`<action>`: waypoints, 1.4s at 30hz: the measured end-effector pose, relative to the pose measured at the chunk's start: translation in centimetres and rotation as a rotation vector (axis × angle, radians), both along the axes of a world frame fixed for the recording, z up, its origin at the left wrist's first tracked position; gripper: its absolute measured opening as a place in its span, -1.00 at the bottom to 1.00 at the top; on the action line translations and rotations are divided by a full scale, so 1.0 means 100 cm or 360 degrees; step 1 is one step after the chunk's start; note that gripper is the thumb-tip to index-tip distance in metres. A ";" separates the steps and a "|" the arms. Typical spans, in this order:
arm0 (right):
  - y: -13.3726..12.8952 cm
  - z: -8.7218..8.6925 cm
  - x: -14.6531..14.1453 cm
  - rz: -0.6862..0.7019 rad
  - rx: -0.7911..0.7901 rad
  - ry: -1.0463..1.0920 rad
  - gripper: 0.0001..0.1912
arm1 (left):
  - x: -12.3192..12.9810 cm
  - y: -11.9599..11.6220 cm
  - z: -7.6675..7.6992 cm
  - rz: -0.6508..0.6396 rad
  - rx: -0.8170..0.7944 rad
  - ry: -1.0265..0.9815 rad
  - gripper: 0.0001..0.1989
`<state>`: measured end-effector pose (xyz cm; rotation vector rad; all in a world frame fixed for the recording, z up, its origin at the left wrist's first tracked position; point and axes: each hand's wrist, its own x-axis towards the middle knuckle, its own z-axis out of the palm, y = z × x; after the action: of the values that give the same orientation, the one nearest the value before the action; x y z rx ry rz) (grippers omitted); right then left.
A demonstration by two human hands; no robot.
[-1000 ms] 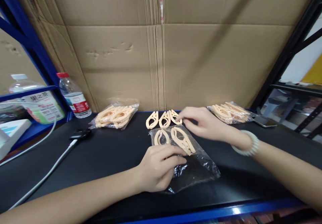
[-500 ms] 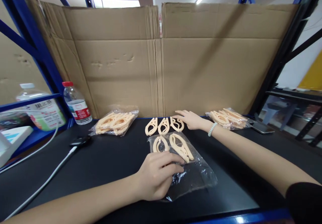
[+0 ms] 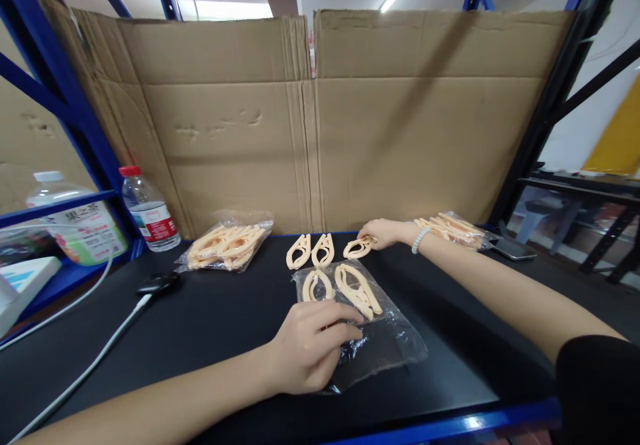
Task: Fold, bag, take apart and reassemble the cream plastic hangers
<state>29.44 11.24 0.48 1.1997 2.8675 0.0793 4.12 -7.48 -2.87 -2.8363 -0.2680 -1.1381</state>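
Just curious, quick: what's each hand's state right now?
Left hand: half-curled over the clear plastic bag; whether it pinches it can't be told.
Right hand: closed on a beige folding hanger.

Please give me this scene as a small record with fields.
Left hand: resting on a clear bag
Clear bag: two cream pieces at its far end
Right hand: fingers on a cream piece
Loose nearby: two similar pieces
Filled bags: one left, one right
Far left: red-capped bottle
Backdrop: cardboard
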 end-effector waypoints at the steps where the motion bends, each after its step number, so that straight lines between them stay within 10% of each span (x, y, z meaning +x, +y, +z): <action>1: -0.003 0.000 0.006 -0.0010 -0.0032 0.0025 -0.66 | 0.000 0.000 0.001 0.0005 0.0000 0.0005 -0.67; 12: -0.051 -0.020 0.053 -0.0003 -0.0091 0.0530 -0.67 | 0.000 -0.001 -0.001 0.0014 0.0003 0.0030 -0.67; 24: -0.031 -0.052 0.062 -0.0332 0.0190 0.0905 -0.79 | 0.001 -0.002 0.000 0.0019 0.0023 0.0055 -0.68; 42: -0.044 -0.026 0.067 -0.0155 -0.0193 0.0761 -0.76 | -0.001 0.006 -0.008 -0.0018 -0.0014 0.0040 -0.66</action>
<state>36.16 6.87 -2.14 1.5049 3.1292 -0.4363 4.07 -6.92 -3.69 -2.8612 -0.2569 -1.1056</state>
